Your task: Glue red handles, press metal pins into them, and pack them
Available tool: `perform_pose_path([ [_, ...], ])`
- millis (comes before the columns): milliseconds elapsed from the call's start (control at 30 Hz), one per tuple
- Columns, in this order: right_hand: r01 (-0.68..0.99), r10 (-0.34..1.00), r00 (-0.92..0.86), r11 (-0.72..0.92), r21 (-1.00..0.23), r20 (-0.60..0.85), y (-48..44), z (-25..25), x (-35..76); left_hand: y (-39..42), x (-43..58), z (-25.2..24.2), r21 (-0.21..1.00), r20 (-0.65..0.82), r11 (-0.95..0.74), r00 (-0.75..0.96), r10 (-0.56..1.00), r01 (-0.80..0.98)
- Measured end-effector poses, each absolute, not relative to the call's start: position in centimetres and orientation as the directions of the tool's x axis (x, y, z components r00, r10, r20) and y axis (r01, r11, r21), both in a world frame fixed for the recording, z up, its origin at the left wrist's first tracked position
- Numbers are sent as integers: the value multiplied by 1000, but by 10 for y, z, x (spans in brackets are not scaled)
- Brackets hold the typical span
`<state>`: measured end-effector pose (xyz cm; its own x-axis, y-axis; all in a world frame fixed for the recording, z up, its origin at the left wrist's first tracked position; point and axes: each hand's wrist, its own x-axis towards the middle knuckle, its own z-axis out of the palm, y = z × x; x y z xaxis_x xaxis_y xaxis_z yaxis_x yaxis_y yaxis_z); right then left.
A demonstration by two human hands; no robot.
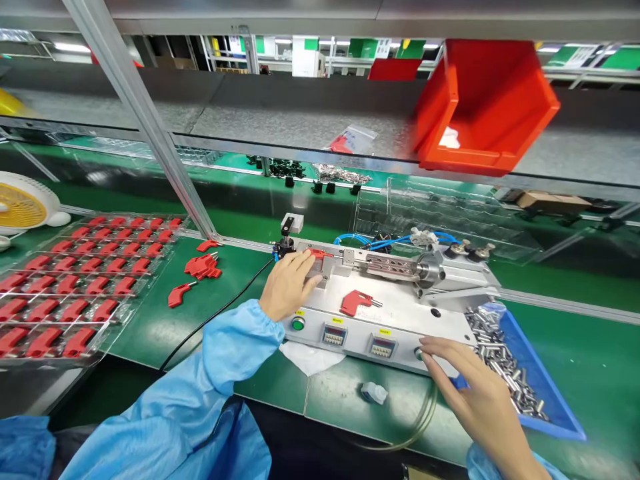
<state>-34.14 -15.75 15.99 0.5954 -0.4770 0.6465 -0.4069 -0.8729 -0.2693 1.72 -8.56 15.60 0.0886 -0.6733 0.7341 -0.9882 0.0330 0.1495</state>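
Note:
My left hand lies over the left end of a bench machine, fingers stretched out and thumb apart. Its fingertips reach a red pistol-shaped handle piece in the metal fixture; part of that piece is hidden under them. The piece's thin metal rod points right, towards the machine's clamps. On the machine's top plate lies another red handle piece with metal pins. My right hand is at the machine's front right corner, fingers apart, with fingertips at a round button.
Left stands a clear tray with rows of red pieces, and loose red pieces lie beside it. A blue bin of metal tubes sits right. A red bin rests on the shelf above. A black cable crosses the green table.

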Motion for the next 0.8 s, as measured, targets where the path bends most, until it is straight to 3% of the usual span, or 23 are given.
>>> perform_pose_path([
  [133,-416,-509,553,-855,-311,660,-149,156,-335,-48,14,162,130,766,147,5,-643,-980],
  [233,-516,-608,510,-782,-349,609,-146,142,-344,-17,2,136,164,812,178,31,-583,-970],
  [400,-626,-755,439,-646,-437,488,-146,110,-357,4,-6,81,240,698,171,48,-714,-956],
  [567,-610,-788,384,-608,-509,481,-157,104,-355,1,-5,83,383,567,107,142,-812,-918],
  [800,-566,-835,263,-539,-623,484,-163,102,-347,-9,-25,74,467,652,-5,348,-674,-884],
])
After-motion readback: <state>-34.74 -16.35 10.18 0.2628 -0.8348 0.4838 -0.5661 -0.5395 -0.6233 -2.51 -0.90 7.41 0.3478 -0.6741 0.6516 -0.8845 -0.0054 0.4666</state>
